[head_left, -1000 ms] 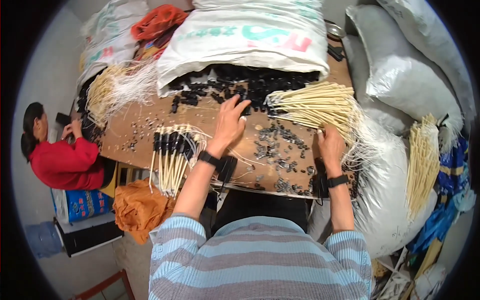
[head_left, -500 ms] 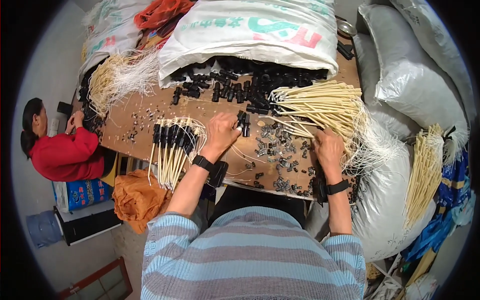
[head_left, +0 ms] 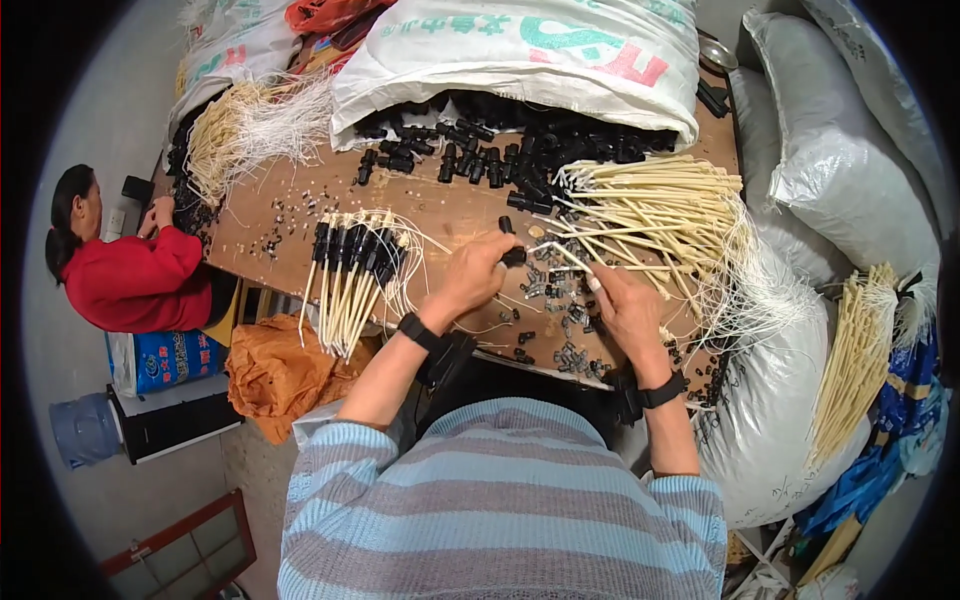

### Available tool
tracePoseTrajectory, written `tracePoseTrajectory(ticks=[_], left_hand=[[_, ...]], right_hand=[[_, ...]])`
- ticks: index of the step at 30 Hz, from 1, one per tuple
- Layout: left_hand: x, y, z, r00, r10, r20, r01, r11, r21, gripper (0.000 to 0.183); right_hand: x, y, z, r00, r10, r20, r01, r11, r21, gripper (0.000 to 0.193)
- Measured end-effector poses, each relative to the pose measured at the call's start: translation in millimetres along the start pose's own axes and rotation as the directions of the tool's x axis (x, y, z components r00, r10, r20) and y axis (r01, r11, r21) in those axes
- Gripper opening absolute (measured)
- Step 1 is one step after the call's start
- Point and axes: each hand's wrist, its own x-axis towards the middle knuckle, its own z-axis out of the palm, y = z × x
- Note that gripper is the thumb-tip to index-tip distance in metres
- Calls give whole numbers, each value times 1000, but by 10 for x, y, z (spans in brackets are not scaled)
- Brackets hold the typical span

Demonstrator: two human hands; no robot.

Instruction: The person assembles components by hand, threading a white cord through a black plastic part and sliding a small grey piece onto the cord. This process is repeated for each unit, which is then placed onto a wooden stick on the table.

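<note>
My left hand [head_left: 476, 272] is closed on a black cylindrical plastic fitting [head_left: 512, 240], held upright just above the tabletop. To its right, my right hand [head_left: 630, 308] pinches a thin cream-coloured tube [head_left: 567, 256], whose pale end points toward the fitting without touching it. Small grey and black clips [head_left: 570, 318] lie scattered beneath and between my hands. Beyond my right hand spreads a loose bundle of cream tubes [head_left: 665, 205] with white strings at one end. Left of my left hand lies a row of tubes [head_left: 352, 290] fitted with black pieces [head_left: 350, 245].
A white woven sack [head_left: 520, 60] spills black fittings [head_left: 480, 150] across the table's [head_left: 290, 180] far side. Stuffed grey sacks [head_left: 840, 150] crowd the right edge. At the left end sits a person in red [head_left: 135, 270]. An orange cloth-like sack [head_left: 275, 375] lies below the table's left front.
My right hand has drawn a cream tube out from the bundle, moving left and nearer to me. My left hand has shifted slightly right with the fitting. The view has also shifted slightly.
</note>
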Motion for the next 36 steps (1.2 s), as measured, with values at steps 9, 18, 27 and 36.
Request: tracePoseTrajectory(ticks=[9,18,27,36], left_hand=[[53,243,16,997,-83,0,80,966,-245,37],[-7,391,280,925,378,-44,-365,914,178,20],[-34,848,210,900,436,19,-412,833,369,38],[-74,663,95,929,364,-72,-323,889,325,38]], right_hand=[[20,-95,-68,999,-22,-38,26,992,126,21],[-11,-271,136,989,-130,66,141,965,-219,21],[37,-89,-54,985,-128,-113,69,905,-420,28],[127,-108,-343,989,-144,43,129,961,244,64]])
